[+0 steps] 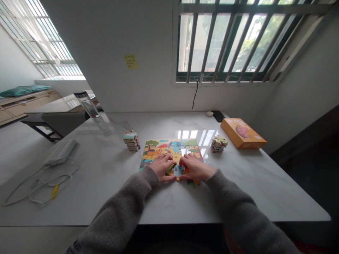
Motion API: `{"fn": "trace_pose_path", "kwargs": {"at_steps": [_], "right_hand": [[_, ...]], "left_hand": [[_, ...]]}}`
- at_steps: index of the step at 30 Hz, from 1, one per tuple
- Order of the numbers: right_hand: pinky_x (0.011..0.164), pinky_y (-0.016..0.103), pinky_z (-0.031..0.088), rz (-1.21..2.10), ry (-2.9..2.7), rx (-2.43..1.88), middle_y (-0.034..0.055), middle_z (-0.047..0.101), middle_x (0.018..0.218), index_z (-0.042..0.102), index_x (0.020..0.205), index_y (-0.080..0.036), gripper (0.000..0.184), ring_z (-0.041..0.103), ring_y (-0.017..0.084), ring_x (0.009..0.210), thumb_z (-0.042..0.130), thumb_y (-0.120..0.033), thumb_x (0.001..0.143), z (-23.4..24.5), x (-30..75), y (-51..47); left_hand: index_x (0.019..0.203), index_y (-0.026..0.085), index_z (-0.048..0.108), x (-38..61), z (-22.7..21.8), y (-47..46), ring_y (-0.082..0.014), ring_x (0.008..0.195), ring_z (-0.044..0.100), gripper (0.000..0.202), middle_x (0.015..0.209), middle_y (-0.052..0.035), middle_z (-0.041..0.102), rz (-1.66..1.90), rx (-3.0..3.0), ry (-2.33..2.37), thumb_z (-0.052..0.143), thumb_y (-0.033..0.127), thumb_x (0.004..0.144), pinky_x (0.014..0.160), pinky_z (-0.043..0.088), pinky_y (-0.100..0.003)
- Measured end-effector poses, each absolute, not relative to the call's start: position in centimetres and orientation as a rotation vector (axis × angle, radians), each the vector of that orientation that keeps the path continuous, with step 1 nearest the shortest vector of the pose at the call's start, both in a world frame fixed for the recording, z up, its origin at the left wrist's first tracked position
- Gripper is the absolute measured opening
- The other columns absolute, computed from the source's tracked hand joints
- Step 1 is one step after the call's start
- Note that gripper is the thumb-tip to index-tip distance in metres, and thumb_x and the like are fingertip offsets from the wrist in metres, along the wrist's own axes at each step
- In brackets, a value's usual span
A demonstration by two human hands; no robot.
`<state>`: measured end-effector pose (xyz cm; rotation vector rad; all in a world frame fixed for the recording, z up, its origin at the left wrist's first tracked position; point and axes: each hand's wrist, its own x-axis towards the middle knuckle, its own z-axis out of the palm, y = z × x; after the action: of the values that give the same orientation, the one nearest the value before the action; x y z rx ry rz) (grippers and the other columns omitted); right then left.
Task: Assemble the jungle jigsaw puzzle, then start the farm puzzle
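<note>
Grey knit sleeves point(119, 215) fill the bottom of my head-camera feed, running up to both hands at the middle of the tabletop's near edge. The left hand point(164, 167) and right hand point(196, 167) lie palms down with curved fingers, pressed inward toward each other over a few jigsaw pieces point(178, 171). From here I cannot tell whether either hand pinches one. Those pieces sit at the near edge of a colourful animal jigsaw puzzle point(169, 150), which lies flat on the white marble tabletop point(254, 190). A left piece stack point(131, 140) stands just beyond its left side, and a right piece stack point(219, 144) just beyond its right. An orange puzzle box point(243, 133) lies near the far right corner, and a clear water bottle point(90, 109) stands at the far left.
</note>
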<state>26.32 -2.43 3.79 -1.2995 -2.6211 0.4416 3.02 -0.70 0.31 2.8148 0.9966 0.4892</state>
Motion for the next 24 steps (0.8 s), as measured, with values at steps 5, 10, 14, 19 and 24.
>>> {"fn": "trace_pose_path", "kwargs": {"at_steps": [5, 10, 14, 19, 24], "right_hand": [[0.08, 0.035, 0.047, 0.567, -2.536, -1.213, 0.0072, 0.061, 0.1, 0.058, 0.098, -0.02, 0.042, 0.054, 0.024, 0.093, 0.085, -0.037, 0.071, 3.7, 26.1, -2.4], [0.061, 0.025, 0.039, 0.855, -2.293, -1.165, -0.004, 0.053, 0.072, 0.058, 0.099, -0.021, 0.011, 0.048, 0.013, 0.064, 0.06, -0.02, 0.088, 2.8, 26.1, -1.8], [0.056, 0.023, 0.034, 1.045, -2.072, -1.05, -0.0063, 0.047, 0.066, 0.058, 0.097, -0.019, 0.011, 0.043, 0.011, 0.06, 0.053, -0.028, 0.092, 2.2, 26.0, -1.2], [0.056, 0.024, 0.035, 1.156, -1.797, -0.961, -0.0065, 0.044, 0.067, 0.056, 0.095, -0.019, 0.028, 0.043, 0.011, 0.059, 0.058, -0.046, 0.091, 2.4, 25.5, -1.1], [0.062, 0.027, 0.043, 1.323, -1.639, -0.899, -0.0061, 0.05, 0.069, 0.052, 0.109, -0.021, 0.043, 0.051, 0.012, 0.062, 0.063, -0.056, 0.087, 3.3, 25.2, -1.6]], "left_hand": [[0.11, 0.022, 0.059, 3.0, 0.4, -0.7, -0.0293, 0.107, 0.052, 0.049, 0.113, -0.0093, 0.059, 0.518, 2.771, 0.997, 0.077, 0.049, 0.073, 0.097, 0.045, -0.045], [0.109, 0.023, 0.057, 3.0, 0.5, -0.7, -0.0298, 0.109, 0.053, 0.049, 0.113, -0.0097, 0.059, 0.54, 2.782, 0.985, 0.076, 0.051, 0.073, 0.098, 0.045, -0.046], [0.117, 0.022, 0.056, 3.0, 0.9, -0.8, -0.0297, 0.109, 0.054, 0.057, 0.115, -0.0106, 0.06, 0.611, 2.796, 0.936, 0.076, 0.052, 0.073, 0.098, 0.047, -0.046], [0.126, 0.019, 0.056, 2.8, 1.7, -0.9, -0.0297, 0.11, 0.057, 0.056, 0.114, -0.0119, 0.063, 0.83, 2.851, 0.888, 0.069, 0.047, 0.08, 0.098, 0.048, -0.045], [0.129, 0.019, 0.057, 2.1, 2.4, -0.8, -0.0285, 0.105, 0.062, 0.053, 0.11, -0.0119, 0.066, 0.975, 2.864, 0.963, 0.064, 0.048, 0.085, 0.095, 0.05, -0.043]]}}
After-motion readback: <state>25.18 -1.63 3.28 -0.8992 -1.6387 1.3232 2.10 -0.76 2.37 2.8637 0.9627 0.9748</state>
